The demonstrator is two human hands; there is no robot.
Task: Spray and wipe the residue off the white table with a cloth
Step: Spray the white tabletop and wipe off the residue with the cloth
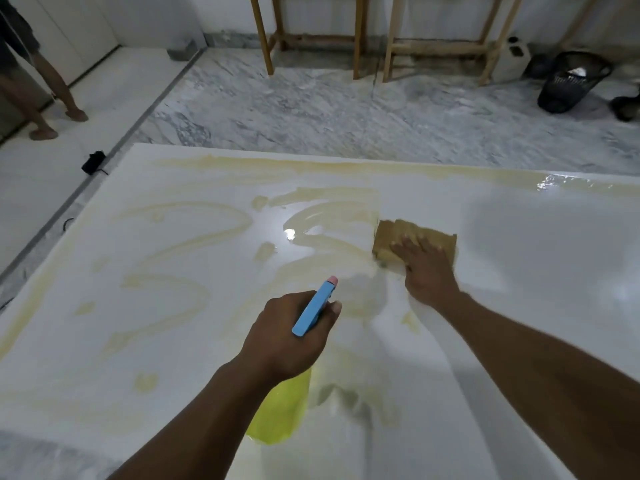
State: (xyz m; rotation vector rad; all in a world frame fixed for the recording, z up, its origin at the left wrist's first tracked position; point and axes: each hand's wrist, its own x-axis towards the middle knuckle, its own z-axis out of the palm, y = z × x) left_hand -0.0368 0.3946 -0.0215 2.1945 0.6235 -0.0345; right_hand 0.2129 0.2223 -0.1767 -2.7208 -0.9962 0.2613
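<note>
Nearest to the camera, the left hand point(284, 337) is held above the table point(536, 265) with its fingers curled tight around the neck of a bottle point(282, 410). The thumb lies beside the blue spray head, which points forward and a little to the right, and its tip is pink. The left wrist and forearm hide the upper part of the yellow bottle body, which hangs below the hand. Farther on and to the right, the right arm reaches out straight, and the right hand point(429, 271) lies flat on a cloth point(398, 230). Its fingers are spread and straight and press the cloth down, not closed around it. The cloth is folded, brownish-yellow, and rests on the table a bit right of the middle. The table is white and glossy, with bright reflections. Residue point(187, 237) covers its left and middle parts as pale yellow curved smears, and another long smear runs along the far edge. The part to the right of the cloth looks clean and wet. Beyond the table is a grey marble floor point(311, 109). A small black box point(94, 162) lies on it near the table's far left corner. At the wall stand wooden frames point(440, 46), then a white canister point(512, 60) and a tilted black basket point(571, 84) on the right. On the far left, a person's bare legs point(52, 88) are seen.
</note>
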